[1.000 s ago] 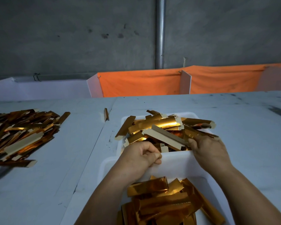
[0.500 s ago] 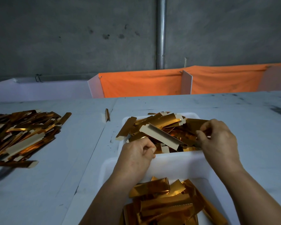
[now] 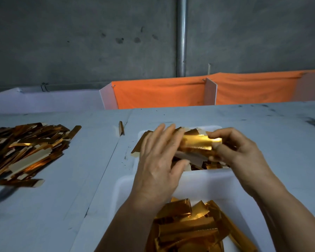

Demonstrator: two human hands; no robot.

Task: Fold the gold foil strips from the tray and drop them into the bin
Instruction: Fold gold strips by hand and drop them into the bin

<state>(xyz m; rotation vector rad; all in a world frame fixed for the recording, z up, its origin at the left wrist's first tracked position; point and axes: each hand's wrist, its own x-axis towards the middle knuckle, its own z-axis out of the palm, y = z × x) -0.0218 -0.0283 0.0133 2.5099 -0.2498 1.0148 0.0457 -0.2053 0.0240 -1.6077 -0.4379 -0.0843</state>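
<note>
Nearest, white bin (image 3: 135, 182) on the desk (image 3: 80, 179), holding folded gold foil strips (image 3: 187, 224). Above the white tray (image 3: 215, 127) of loose strips, right hand (image 3: 238, 148) pinching one gold foil strip (image 3: 198, 144); left hand (image 3: 156, 160) flat-fingered against its other end. Farther left, separate pile of strips (image 3: 25, 148).
</note>
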